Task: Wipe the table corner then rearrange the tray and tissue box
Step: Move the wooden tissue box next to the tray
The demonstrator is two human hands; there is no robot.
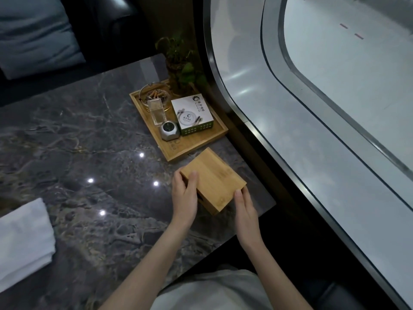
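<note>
Hands (185, 195) around tissue box (214, 180)

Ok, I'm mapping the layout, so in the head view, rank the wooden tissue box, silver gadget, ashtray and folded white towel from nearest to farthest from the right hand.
1. Wooden tissue box: touching the right hand.
2. Silver gadget: near end of the tray, beyond the box.
3. Ashtray: far end of the tray.
4. Folded white towel: far left table edge.

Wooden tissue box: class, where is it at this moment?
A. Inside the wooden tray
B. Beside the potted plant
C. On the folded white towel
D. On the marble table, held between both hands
D: the wooden tissue box rests on the marble table, left hand and right hand at its sides, outside the wooden tray.
</note>
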